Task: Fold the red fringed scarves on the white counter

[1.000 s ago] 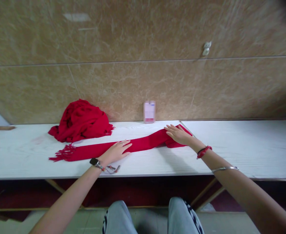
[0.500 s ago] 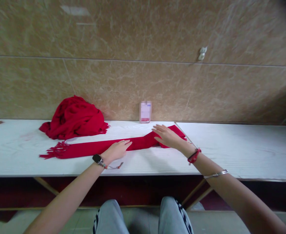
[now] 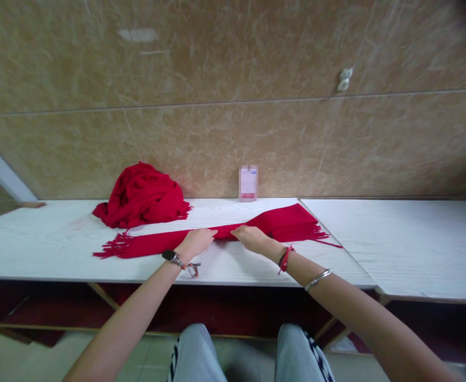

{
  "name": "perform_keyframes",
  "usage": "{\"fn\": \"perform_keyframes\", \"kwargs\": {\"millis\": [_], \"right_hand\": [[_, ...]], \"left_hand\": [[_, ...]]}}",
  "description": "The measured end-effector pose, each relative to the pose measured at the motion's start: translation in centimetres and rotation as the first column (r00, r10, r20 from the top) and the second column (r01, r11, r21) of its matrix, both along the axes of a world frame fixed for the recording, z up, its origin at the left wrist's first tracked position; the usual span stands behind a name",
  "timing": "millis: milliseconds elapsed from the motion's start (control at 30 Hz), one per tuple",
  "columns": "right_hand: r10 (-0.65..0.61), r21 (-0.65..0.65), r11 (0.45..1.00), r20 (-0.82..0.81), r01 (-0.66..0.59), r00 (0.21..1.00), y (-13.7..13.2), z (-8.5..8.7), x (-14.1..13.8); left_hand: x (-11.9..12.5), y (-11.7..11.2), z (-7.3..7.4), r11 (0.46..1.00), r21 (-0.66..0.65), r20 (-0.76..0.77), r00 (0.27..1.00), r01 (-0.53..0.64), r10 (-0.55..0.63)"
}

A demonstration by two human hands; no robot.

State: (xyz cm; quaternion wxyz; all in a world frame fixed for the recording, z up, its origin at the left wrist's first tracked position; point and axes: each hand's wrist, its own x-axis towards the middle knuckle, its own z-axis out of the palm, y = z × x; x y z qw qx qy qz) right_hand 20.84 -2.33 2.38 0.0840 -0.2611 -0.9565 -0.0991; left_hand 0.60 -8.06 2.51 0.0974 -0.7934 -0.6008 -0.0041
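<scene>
A long red scarf with fringed ends lies in a narrow strip along the white bench top. Near its middle, my left hand grips the cloth with fingers closed. My right hand pinches the scarf a short way to the right, leaving a small gap of cloth between the two hands. To the right of my hands the strip widens and angles toward the wall. Its fringe spreads out at both ends.
Behind the scarf, to the left, sits a crumpled pile of red fabric with fringe. A blurred phone-like thing leans against the marbled wall. A small white figure is fixed higher up. Dark red shelf space lies below the bench top.
My right hand has moved left along the scarf and closed on it. My left hand's fingers have closed too. The scarf's right end now lies more spread out, and the view has shifted.
</scene>
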Motion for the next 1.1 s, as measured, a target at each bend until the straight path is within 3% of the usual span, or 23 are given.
{"fn": "perform_keyframes", "kwargs": {"millis": [100,233,367,533,633,933,1000,1100], "right_hand": [[-0.074,0.043,0.996,0.044,0.072,0.996,-0.1,-0.2,0.6],[-0.148,0.197,0.97,0.023,0.141,0.989,0.3,-1.0,3.0],[-0.185,0.276,0.945,0.004,0.177,0.983,0.9,-1.3,6.0],[-0.188,0.219,0.956,-0.046,0.194,0.981,1.4,-0.6,7.2],[-0.215,0.174,0.958,-0.087,0.227,0.973,1.7,-0.1,7.4],[-0.132,0.222,0.964,-0.089,0.149,0.987,2.1,-1.1,8.3],[-0.158,0.209,0.963,-0.086,0.173,0.984,2.0,-1.1,8.4],[-0.293,0.131,0.944,-0.087,0.302,0.952,2.4,-0.4,9.3]], "left_hand": [[-0.4,-0.2,-0.3,1.0,-0.006,-0.011,1.0,-0.003,0.003],[-0.4,-1.2,-1.0,1.0,-0.001,-0.004,1.0,0.013,-0.013],[1.0,-1.4,-1.2,0.999,0.028,0.001,1.0,-0.031,0.031],[4.6,-0.1,-1.0,0.988,0.124,0.0,0.996,0.088,-0.088],[6.0,0.8,-0.9,0.99,0.087,-0.038,0.994,0.109,-0.106],[4.6,0.5,-1.6,0.984,-0.027,0.022,0.984,0.176,-0.176],[4.8,0.3,-1.5,0.984,-0.058,0.041,0.986,0.166,-0.164],[5.3,-0.1,-1.1,0.989,-0.077,0.043,0.992,0.123,-0.12]]}}
